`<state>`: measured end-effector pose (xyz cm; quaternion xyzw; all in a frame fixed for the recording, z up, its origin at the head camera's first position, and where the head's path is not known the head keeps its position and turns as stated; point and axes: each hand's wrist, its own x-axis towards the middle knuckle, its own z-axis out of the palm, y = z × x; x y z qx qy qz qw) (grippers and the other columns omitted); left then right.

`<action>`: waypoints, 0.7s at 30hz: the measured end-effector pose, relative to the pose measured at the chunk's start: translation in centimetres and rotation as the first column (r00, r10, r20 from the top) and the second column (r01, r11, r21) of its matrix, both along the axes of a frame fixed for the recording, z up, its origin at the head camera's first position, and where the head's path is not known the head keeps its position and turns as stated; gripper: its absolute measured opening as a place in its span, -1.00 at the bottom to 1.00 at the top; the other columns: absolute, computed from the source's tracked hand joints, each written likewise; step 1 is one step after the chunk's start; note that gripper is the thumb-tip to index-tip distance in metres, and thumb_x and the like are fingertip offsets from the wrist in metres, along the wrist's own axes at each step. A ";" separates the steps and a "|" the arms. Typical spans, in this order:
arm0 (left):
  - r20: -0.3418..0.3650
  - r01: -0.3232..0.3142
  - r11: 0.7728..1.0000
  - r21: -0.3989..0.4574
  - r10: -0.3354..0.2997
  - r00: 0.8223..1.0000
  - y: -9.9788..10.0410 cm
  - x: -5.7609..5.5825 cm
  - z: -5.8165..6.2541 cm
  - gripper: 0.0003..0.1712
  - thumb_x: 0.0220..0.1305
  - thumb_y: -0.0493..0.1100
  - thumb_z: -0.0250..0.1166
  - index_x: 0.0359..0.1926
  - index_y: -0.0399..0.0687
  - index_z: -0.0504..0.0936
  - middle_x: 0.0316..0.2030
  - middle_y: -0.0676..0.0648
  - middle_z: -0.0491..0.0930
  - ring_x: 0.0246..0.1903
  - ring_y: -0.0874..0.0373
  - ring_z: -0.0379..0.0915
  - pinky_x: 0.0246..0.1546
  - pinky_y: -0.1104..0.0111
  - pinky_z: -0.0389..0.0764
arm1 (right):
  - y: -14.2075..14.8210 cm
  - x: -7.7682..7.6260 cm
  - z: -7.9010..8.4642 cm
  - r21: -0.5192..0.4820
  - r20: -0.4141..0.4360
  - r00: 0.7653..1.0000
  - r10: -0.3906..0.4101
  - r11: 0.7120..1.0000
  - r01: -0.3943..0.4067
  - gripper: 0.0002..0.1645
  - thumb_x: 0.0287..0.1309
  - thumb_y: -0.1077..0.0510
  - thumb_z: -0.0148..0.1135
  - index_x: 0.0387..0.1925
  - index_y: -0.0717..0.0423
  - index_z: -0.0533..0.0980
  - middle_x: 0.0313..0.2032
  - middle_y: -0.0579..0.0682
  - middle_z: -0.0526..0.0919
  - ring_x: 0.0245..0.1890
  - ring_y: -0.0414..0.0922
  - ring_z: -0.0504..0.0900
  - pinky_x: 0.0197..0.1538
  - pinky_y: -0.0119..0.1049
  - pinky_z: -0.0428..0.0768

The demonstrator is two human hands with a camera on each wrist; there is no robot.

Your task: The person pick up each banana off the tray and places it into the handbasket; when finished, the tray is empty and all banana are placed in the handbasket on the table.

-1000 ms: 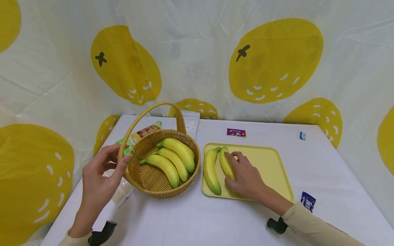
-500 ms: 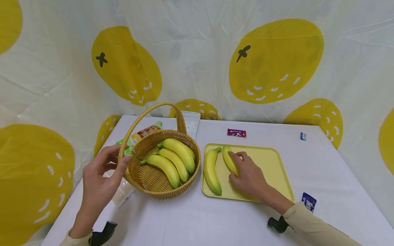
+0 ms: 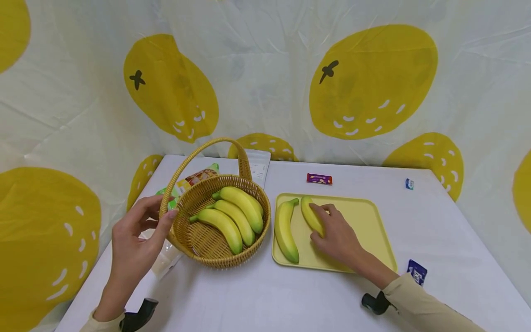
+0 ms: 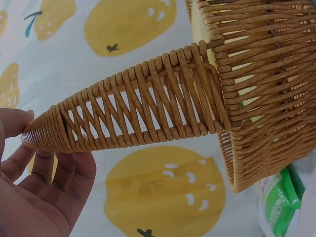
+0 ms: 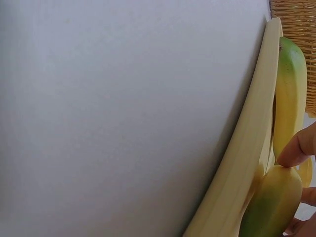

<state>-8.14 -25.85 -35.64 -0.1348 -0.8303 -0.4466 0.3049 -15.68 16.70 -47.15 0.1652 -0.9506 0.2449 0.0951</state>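
Note:
In the head view my left hand (image 3: 138, 235) holds the arched handle (image 4: 143, 103) of a woven basket (image 3: 220, 263), thumb on the near side. Inside the basket several bananas (image 3: 232, 216) lie side by side. To its right is a pale yellow tray (image 3: 361, 210) with two bananas on it. The left banana (image 3: 285, 230) lies lengthwise near the tray's left edge. Over the other banana (image 3: 310, 216), my right hand (image 3: 338, 237) curls its fingers and thumb around the sides, hiding its lower end. The right wrist view shows fingertips on this banana (image 5: 274, 202).
Behind the basket are a green and brown packet (image 3: 201, 176) and a white packet (image 3: 259, 166). A clear bag (image 3: 166, 260) lies under my left hand. Small wrapped snacks surround the tray: purple (image 3: 319, 179) behind, blue (image 3: 410, 184) far right, dark blue (image 3: 416, 272) by my right sleeve.
My right hand has shifted slightly to the right on the tray, and the banana in it has moved along, widening the gap to the left banana. The left hand and basket stay put.

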 end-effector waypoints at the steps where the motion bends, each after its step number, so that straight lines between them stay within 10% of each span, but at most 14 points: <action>1: -0.002 0.000 1.000 -0.001 0.000 1.000 0.0 0.0 0.0 -0.55 0.24 -0.51 0.46 0.15 -0.24 0.69 -0.13 -0.06 0.71 -0.33 0.23 0.58 -0.31 0.58 0.63 | 0.0 0.0 0.0 -0.003 0.003 1.000 -0.001 1.000 0.001 -0.18 0.11 0.23 0.30 0.47 0.11 0.44 0.14 0.20 0.50 0.00 0.12 0.56 -0.09 0.09 0.65; 21: -0.016 -0.010 1.000 -0.008 0.009 1.000 0.1 0.0 -0.1 -0.55 0.23 -0.52 0.46 0.15 -0.26 0.69 -0.10 -0.05 0.72 -0.32 0.24 0.58 -0.29 0.58 0.63 | 0.5 -0.2 0.0 -0.060 -0.011 0.999 0.035 0.998 -0.036 -0.20 0.08 0.28 0.27 0.44 0.16 0.46 0.11 0.23 0.51 0.00 0.14 0.54 0.04 0.08 0.56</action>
